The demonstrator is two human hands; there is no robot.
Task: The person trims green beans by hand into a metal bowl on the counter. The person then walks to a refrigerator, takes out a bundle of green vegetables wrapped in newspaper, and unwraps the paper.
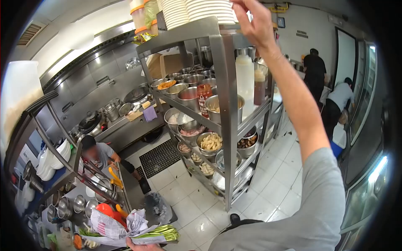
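Observation:
My right hand (256, 23) is raised to the top of the steel shelf rack (228, 104), its fingers bent beside the stacked white bowls (197, 12). Whether the fingertips grip a bowl is hard to make out. Low in the view, my left hand (142, 246) is wrapped round a bundle of long green vegetables (161, 233) rolled in newspaper (111, 226). Only part of that hand shows, under the bundle.
Metal pots of food (209, 142) fill the rack's shelves. A co-worker (98, 152) crouches at the left counter. Two people (314, 67) work at the back right. A black mat (159, 157) and a lined bin (158, 209) are on the tiled floor.

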